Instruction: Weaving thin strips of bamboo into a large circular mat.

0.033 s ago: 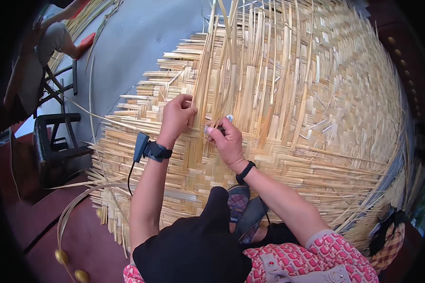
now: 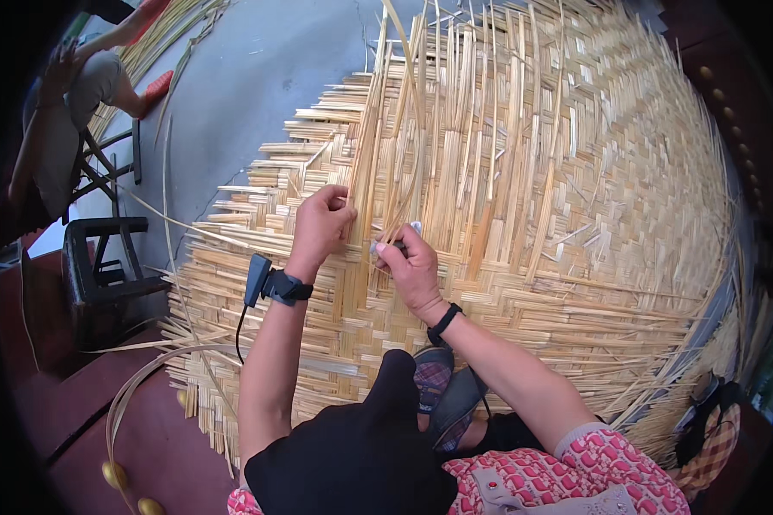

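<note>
While the mat point(image 2: 524, 215) is spread over the floor point(image 2: 266, 77), the risks can be judged from how the strips are held. At nine o'clock a dark stool point(image 2: 103, 257) stands on the floor, and at ten o'clock another person point(image 2: 69, 112) is seated; both are well apart from the work.

Just left of centre, the left hand point(image 2: 319, 225) is seen with its fingers closed around a bundle of upright strips point(image 2: 365, 146) that rise toward twelve o'clock. Should that grip slacken, the lifted strips could be expected to spring back flat, and the opened gap would be lost. A dark wrist device point(image 2: 270, 283) with a hanging cord is worn at seven o'clock of this hand; the cord might catch on loose strip ends.

At centre, the right hand point(image 2: 412, 266) is pinched on a small pale-tipped thing point(image 2: 395, 246); what it is cannot be told. Thin strip edges could cut the fingers if pulled hard, and a sharply bent strip might crack.

At five o'clock a checked bag point(image 2: 713, 438) lies beside the mat; its contents are hidden.
</note>
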`<state>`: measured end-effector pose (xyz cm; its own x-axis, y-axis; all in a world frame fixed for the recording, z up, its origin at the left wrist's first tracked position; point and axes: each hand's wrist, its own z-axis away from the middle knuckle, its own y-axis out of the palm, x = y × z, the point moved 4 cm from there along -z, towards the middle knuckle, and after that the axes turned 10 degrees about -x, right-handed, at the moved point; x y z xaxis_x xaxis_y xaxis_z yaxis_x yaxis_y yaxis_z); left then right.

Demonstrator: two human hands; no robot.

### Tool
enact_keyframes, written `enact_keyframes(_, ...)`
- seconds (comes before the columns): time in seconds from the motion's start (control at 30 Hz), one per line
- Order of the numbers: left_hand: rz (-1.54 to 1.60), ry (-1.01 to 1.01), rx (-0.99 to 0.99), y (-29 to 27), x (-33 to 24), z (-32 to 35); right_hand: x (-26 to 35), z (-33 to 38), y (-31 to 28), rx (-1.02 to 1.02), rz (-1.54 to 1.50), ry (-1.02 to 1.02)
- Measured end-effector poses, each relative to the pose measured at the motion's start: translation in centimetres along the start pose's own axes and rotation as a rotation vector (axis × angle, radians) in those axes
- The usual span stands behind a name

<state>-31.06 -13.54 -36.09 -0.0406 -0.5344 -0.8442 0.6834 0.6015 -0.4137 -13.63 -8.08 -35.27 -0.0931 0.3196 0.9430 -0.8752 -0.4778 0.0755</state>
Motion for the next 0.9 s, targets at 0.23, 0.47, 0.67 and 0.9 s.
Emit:
enact_keyframes(0.23, 0.269, -0.163, -0.011, 0.5, 1.9, 1.1, -1.6, -0.2, 0.0, -0.003, -0.048, 0.13)
enact_keyframes(0.47, 0.781, -0.169, 0.042, 0.9, 0.9, 1.4, -2.2, -2.1, 0.6, -0.163, 0.157, -0.049)
enact_keyframes(0.67, 0.476, -0.249, -0.041, 0.0, 2.6, -0.1, -2.3, -0.1, 1.1, -0.153, -0.228, 0.018)
enact_keyframes(0.9, 0.766, -0.094, 0.201, -0.3, 0.1, 2.1, -0.4, -0.6, 2.3, 0.094, 0.734, -0.406)
